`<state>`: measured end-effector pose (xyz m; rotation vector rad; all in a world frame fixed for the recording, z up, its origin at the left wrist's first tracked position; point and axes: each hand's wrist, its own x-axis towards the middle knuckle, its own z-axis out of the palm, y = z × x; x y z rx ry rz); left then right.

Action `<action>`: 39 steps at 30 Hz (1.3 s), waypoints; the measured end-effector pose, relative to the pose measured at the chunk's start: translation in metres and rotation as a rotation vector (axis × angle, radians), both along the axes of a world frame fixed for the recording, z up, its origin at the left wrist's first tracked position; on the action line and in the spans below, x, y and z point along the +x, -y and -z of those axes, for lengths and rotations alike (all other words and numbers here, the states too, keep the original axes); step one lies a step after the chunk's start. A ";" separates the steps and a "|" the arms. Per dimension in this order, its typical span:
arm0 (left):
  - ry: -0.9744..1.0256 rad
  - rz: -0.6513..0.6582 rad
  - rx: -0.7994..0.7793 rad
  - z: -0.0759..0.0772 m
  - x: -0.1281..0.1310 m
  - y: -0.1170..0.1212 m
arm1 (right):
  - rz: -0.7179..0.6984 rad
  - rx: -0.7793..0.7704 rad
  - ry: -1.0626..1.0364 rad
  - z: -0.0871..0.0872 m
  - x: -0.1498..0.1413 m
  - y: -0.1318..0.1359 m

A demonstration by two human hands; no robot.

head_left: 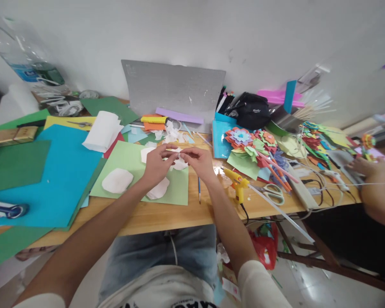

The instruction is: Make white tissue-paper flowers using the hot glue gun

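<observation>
My left hand (159, 161) and my right hand (199, 163) meet fingertip to fingertip above a light green sheet of paper (137, 199). Both are closed in a pinch on a small piece of white paper (179, 154), mostly hidden by the fingers. Rounded white paper cutouts lie on the sheet: one cutout (117, 180) to the left, another cutout (158, 189) under my left wrist, others partly covered by my hands. A thin blue paintbrush (199, 189) rests on the table just below my right hand. Right of my forearm stands a yellow glue gun (237, 183).
Blue paper (67, 171) and green sheets cover the left side, with white tissue (103, 131) behind. Paper flowers (240, 137), scissors (272, 194), a power strip (300, 188) and cables crowd the right. A grey board (175, 90) leans on the wall. Another person's hand (368, 167) works at far right.
</observation>
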<state>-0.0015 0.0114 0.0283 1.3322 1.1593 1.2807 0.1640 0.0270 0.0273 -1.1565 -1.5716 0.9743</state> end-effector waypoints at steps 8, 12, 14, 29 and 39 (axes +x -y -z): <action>-0.015 0.000 -0.025 0.001 0.001 0.001 | 0.053 0.044 0.037 -0.005 -0.002 0.001; 0.004 0.010 -0.025 0.000 0.001 0.002 | 0.017 0.043 0.039 -0.003 -0.001 0.001; 0.005 0.012 -0.031 0.001 0.002 0.002 | 0.015 0.062 0.041 -0.001 -0.002 0.002; -0.164 -0.271 0.144 -0.009 -0.028 -0.022 | 0.554 -0.036 0.079 0.025 0.049 -0.040; -0.726 -0.287 0.106 -0.008 -0.072 -0.050 | 0.500 -0.159 0.564 0.022 0.055 -0.032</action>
